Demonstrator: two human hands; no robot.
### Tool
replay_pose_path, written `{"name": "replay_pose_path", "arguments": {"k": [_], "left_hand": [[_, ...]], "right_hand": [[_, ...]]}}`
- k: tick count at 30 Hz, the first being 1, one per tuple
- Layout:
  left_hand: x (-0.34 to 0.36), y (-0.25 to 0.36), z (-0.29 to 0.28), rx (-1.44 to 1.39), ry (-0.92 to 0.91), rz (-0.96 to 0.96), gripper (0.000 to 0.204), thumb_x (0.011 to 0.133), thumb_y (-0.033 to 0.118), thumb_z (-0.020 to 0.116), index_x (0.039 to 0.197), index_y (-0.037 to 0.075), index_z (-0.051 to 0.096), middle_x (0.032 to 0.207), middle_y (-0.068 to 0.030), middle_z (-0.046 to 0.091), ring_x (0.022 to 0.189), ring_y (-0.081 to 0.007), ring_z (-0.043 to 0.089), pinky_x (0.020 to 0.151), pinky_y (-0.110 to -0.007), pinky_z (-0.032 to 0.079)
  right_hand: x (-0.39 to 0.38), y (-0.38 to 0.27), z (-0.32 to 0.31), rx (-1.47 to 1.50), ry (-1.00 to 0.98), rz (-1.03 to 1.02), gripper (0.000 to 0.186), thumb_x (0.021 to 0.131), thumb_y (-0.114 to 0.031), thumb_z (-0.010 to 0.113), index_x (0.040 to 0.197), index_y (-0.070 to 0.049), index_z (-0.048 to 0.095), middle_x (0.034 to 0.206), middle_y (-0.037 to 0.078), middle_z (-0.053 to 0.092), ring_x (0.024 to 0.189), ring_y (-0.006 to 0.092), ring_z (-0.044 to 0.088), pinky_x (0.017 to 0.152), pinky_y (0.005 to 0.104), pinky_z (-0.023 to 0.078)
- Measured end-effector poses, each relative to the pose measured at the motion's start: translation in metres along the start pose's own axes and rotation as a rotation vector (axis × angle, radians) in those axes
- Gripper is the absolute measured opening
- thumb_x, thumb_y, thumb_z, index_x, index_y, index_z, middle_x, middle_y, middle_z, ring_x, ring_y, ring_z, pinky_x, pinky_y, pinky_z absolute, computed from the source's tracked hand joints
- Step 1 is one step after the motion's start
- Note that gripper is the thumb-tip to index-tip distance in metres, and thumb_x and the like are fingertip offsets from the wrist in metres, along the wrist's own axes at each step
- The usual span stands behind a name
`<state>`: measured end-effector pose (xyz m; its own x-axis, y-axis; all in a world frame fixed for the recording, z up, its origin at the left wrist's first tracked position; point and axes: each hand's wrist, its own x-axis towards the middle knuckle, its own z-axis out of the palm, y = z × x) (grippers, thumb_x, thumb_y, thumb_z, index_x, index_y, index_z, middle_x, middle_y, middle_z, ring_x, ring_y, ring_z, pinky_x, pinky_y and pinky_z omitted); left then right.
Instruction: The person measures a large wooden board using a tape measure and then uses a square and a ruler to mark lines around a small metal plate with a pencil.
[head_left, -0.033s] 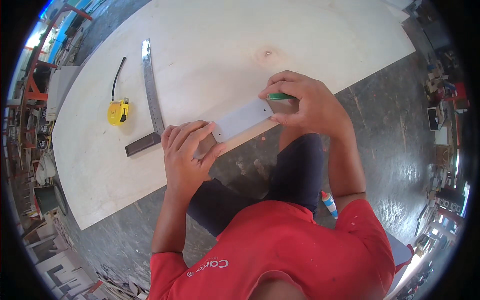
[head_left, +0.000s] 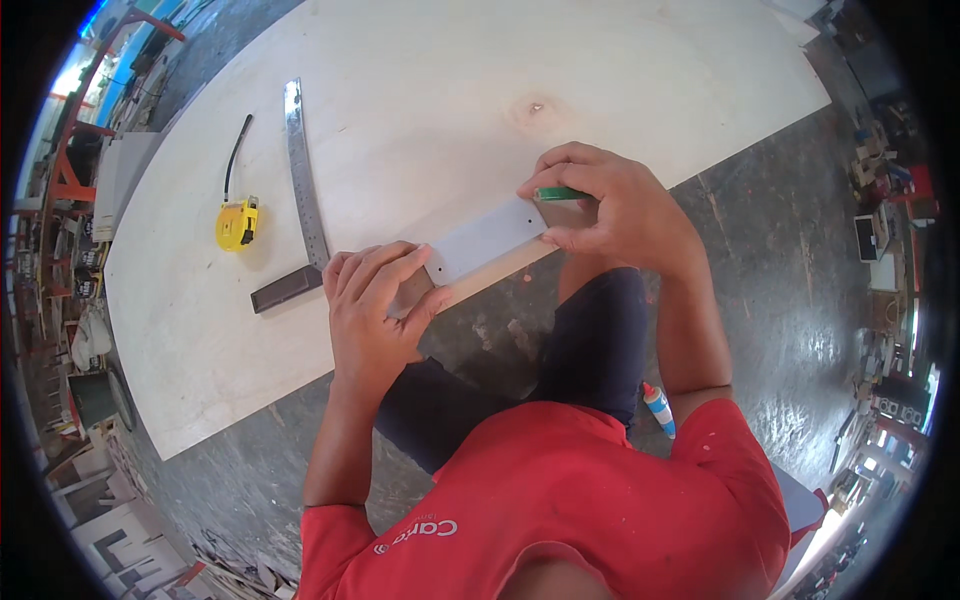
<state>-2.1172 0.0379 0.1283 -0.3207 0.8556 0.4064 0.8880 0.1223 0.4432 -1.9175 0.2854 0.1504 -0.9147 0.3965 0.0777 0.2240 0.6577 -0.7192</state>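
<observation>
A pale grey strip (head_left: 484,236) with a dark dot or hole near either end sits on a wooden piece at the near edge of the light plywood sheet (head_left: 420,120). My left hand (head_left: 375,300) grips its left end with thumb and fingers. My right hand (head_left: 620,210) grips the other end while holding a green pencil-like stick (head_left: 560,193). Left of my hands lie a steel try square (head_left: 307,203) with a dark stock and a yellow tape measure (head_left: 236,225) with a black strap.
Dark concrete floor (head_left: 770,280) surrounds the sheet. A white bottle (head_left: 660,410) with a red cap is beside my right leg. Stacked offcuts (head_left: 110,480) and clutter line the left rim; a red frame (head_left: 75,180) stands at upper left, more clutter at right.
</observation>
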Motion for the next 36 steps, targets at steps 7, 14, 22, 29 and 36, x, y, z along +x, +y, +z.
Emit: {"name": "replay_pose_path", "arguments": {"k": [7, 14, 22, 29, 36], "left_hand": [[0.0007, 0.0001, 0.0006, 0.007, 0.001, 0.002, 0.050, 0.072, 0.030, 0.095, 0.115, 0.009, 0.079, 0.115, -0.0076, 0.077, 0.108, -0.0288, 0.070, 0.106, -0.045, 0.046], [0.0004, 0.0006, 0.0007, 0.007, 0.007, -0.006, 0.049, 0.072, 0.030, 0.095, 0.114, 0.009, 0.079, 0.114, -0.0078, 0.077, 0.107, -0.0295, 0.069, 0.105, -0.045, 0.046], [-0.0001, -0.0004, 0.0014, -0.001, 0.016, -0.006, 0.049, 0.072, 0.029, 0.095, 0.113, 0.009, 0.079, 0.114, -0.0077, 0.077, 0.107, -0.0296, 0.069, 0.105, -0.045, 0.046], [0.0008, 0.0013, 0.0003, -0.012, 0.013, -0.016, 0.049, 0.073, 0.029, 0.095, 0.114, 0.009, 0.079, 0.114, -0.0077, 0.077, 0.108, -0.0292, 0.069, 0.106, -0.045, 0.045], [-0.0001, 0.0013, 0.0007, -0.004, 0.006, -0.026, 0.050, 0.073, 0.029, 0.095, 0.115, 0.009, 0.079, 0.116, -0.0078, 0.076, 0.109, -0.0289, 0.069, 0.107, -0.046, 0.045]], "right_hand": [[0.0004, 0.0036, 0.0009, 0.003, 0.023, -0.019, 0.048, 0.074, -0.017, 0.086, 0.121, -0.012, 0.079, 0.121, 0.008, 0.069, 0.106, 0.0267, 0.069, 0.090, 0.0362, 0.057], [0.0013, 0.0019, 0.0007, 0.020, 0.012, -0.002, 0.049, 0.073, -0.015, 0.085, 0.122, -0.011, 0.079, 0.122, 0.007, 0.069, 0.106, 0.0255, 0.069, 0.088, 0.0355, 0.058], [0.0019, 0.0027, 0.0008, 0.011, -0.002, 0.010, 0.048, 0.074, -0.015, 0.084, 0.122, -0.012, 0.079, 0.122, 0.006, 0.069, 0.106, 0.0238, 0.069, 0.085, 0.0341, 0.059], [0.0020, 0.0050, 0.0006, 0.020, 0.017, -0.016, 0.048, 0.074, -0.016, 0.084, 0.122, -0.012, 0.079, 0.123, 0.007, 0.069, 0.108, 0.0254, 0.069, 0.087, 0.0356, 0.059], [0.0027, 0.0023, -0.0001, 0.040, 0.002, 0.014, 0.048, 0.073, -0.016, 0.085, 0.121, -0.012, 0.079, 0.121, 0.007, 0.070, 0.106, 0.0255, 0.070, 0.086, 0.0360, 0.059]]}}
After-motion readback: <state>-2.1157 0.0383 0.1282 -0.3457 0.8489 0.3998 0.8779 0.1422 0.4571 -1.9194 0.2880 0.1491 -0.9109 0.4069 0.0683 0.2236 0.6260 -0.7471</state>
